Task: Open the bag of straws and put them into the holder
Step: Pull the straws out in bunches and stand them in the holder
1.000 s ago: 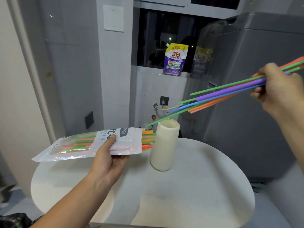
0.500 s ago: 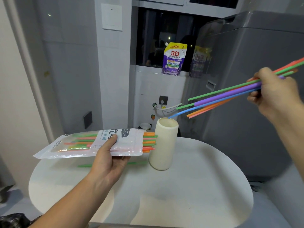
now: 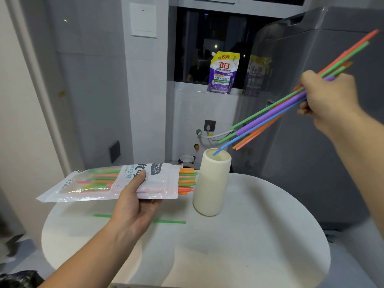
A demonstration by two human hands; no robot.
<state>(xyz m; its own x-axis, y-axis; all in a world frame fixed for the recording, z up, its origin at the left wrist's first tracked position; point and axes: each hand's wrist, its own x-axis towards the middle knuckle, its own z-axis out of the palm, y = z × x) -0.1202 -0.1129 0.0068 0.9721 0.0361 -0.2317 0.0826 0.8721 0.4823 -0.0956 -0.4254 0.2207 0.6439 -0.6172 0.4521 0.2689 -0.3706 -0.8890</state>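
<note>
My left hand point(image 3: 133, 206) holds the open bag of straws point(image 3: 104, 181) level above the table, with orange and green straw ends sticking out of its right side. A cream cylindrical holder point(image 3: 212, 183) stands upright just right of the bag. My right hand point(image 3: 328, 100) grips a bundle of coloured straws point(image 3: 268, 121) slanting down to the left. The blue straw's tip reaches the holder's mouth; the other tips hang above and right of it. One green straw point(image 3: 168, 221) lies loose on the table under the bag.
The round white table point(image 3: 259, 246) carries the holder. A grey appliance point(image 3: 311, 152) stands close behind on the right. A purple detergent pouch point(image 3: 223, 72) sits on the ledge behind, above a wall socket with a cable point(image 3: 209, 126).
My right hand tilted the bundle steeper and brought it down to the left, so the blue tip now enters the holder. A green straw fell from the bundle onto the table. The bag stayed still.
</note>
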